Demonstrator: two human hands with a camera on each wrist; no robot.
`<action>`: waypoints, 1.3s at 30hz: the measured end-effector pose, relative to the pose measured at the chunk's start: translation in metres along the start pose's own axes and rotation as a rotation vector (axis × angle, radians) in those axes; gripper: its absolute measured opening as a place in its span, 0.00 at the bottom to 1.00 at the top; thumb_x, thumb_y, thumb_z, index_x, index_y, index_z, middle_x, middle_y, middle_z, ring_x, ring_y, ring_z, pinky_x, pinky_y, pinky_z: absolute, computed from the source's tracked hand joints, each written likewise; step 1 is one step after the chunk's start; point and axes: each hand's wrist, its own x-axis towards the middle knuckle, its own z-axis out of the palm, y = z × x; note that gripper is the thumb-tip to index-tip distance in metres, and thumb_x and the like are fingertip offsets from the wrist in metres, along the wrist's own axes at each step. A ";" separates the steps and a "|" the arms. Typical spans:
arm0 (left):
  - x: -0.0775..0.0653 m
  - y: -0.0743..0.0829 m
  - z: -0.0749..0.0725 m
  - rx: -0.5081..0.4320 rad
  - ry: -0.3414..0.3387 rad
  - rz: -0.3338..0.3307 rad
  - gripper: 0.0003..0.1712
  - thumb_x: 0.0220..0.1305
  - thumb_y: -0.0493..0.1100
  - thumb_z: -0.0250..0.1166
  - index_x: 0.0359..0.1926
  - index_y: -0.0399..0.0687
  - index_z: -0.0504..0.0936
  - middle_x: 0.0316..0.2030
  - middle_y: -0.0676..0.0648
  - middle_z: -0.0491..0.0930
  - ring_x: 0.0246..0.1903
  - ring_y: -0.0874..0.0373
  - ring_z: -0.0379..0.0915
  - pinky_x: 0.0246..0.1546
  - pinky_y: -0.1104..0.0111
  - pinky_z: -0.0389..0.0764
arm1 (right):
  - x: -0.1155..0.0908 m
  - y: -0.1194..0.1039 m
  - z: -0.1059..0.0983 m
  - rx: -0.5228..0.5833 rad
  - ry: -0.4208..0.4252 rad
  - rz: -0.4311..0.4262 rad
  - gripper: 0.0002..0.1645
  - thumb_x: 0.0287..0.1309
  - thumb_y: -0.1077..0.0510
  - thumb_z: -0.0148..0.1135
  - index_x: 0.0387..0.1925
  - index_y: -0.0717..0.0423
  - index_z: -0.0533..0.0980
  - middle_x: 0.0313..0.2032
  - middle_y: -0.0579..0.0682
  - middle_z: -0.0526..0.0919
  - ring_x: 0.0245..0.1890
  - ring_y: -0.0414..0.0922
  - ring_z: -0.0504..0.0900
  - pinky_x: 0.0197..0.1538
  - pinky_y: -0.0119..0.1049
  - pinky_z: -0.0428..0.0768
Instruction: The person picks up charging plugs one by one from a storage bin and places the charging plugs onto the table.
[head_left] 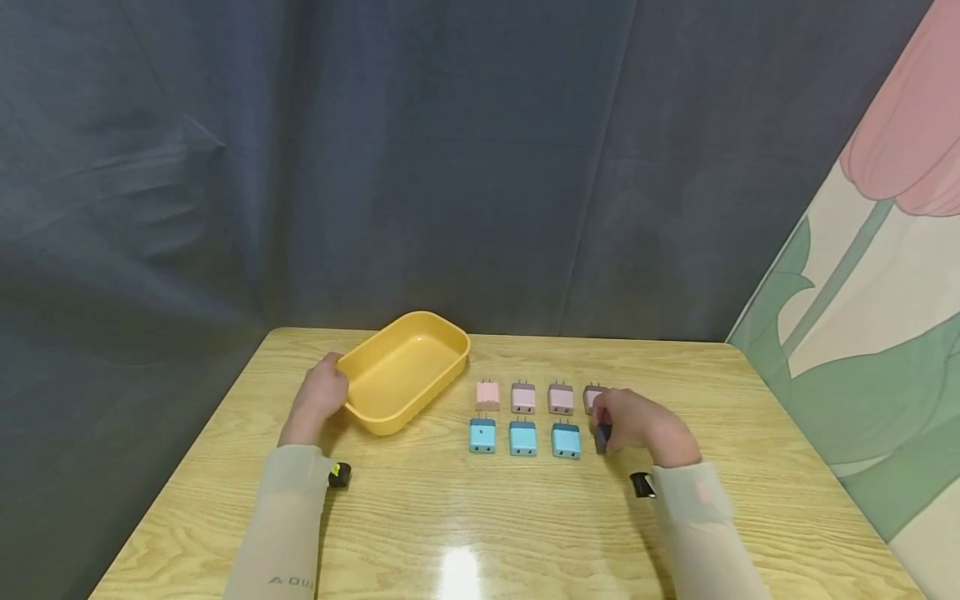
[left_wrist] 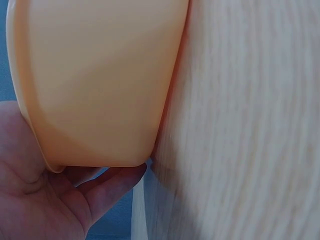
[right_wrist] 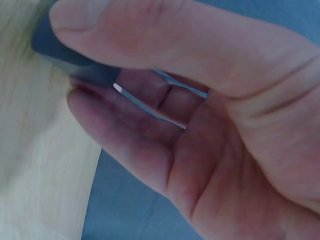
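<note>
My left hand [head_left: 321, 396] holds the left end of a yellow plastic basin [head_left: 405, 367] that sits at an angle on the table. In the left wrist view the thumb side lies at the basin's rim and the fingers reach along under its end wall. At the right end of the front row, my right hand [head_left: 633, 421] pinches a dark charger plug [right_wrist: 75, 65] between thumb and fingers. Just behind that hand is a mauve charger plug [head_left: 594, 397], partly covered by it. Three blue charger plugs [head_left: 566, 442] stand to the hand's left.
The back row also has a pink charger plug [head_left: 487, 396] and two lilac charger plugs [head_left: 523, 398], prongs pointing away. All lie on a wooden table [head_left: 420, 525]. A dark curtain [head_left: 450, 167] hangs behind, and a flower-patterned wall [head_left: 892, 358] stands to the right.
</note>
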 end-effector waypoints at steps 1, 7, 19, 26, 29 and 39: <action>0.000 0.000 0.000 0.000 -0.001 0.000 0.34 0.77 0.38 0.37 0.78 0.30 0.63 0.61 0.27 0.80 0.46 0.41 0.79 0.52 0.52 0.80 | 0.000 -0.001 0.001 -0.002 -0.003 -0.005 0.22 0.44 0.73 0.84 0.38 0.55 0.82 0.37 0.49 0.82 0.38 0.47 0.76 0.42 0.40 0.79; 0.000 0.001 -0.001 -0.002 -0.005 0.001 0.34 0.78 0.38 0.36 0.79 0.30 0.63 0.64 0.26 0.79 0.49 0.40 0.79 0.57 0.47 0.80 | 0.002 -0.003 0.002 0.003 -0.017 -0.001 0.24 0.42 0.72 0.85 0.37 0.55 0.80 0.36 0.49 0.82 0.37 0.46 0.75 0.42 0.40 0.78; -0.001 0.005 -0.001 -0.006 0.000 0.000 0.33 0.77 0.37 0.38 0.78 0.30 0.63 0.65 0.26 0.78 0.51 0.39 0.79 0.60 0.46 0.80 | 0.004 0.001 0.004 -0.001 -0.027 -0.004 0.25 0.39 0.74 0.85 0.35 0.54 0.79 0.35 0.48 0.82 0.36 0.46 0.75 0.41 0.40 0.77; 0.000 0.005 -0.001 -0.013 -0.001 -0.001 0.34 0.77 0.37 0.37 0.78 0.30 0.63 0.63 0.26 0.79 0.50 0.39 0.79 0.58 0.47 0.80 | 0.005 0.000 0.006 -0.019 -0.026 0.002 0.25 0.40 0.74 0.84 0.35 0.55 0.79 0.34 0.49 0.82 0.35 0.45 0.75 0.40 0.39 0.76; -0.001 0.004 -0.001 -0.006 -0.001 0.001 0.34 0.77 0.37 0.37 0.79 0.29 0.63 0.64 0.26 0.78 0.50 0.39 0.79 0.59 0.46 0.80 | 0.006 -0.001 0.007 -0.026 -0.025 0.007 0.25 0.40 0.74 0.84 0.36 0.55 0.79 0.35 0.49 0.82 0.35 0.45 0.75 0.40 0.39 0.76; -0.002 0.003 -0.001 -0.012 -0.003 -0.003 0.34 0.78 0.38 0.37 0.79 0.29 0.62 0.65 0.26 0.78 0.51 0.39 0.79 0.61 0.45 0.79 | 0.005 -0.003 0.006 -0.038 -0.024 0.003 0.25 0.41 0.74 0.83 0.37 0.54 0.79 0.36 0.50 0.83 0.35 0.46 0.76 0.42 0.40 0.77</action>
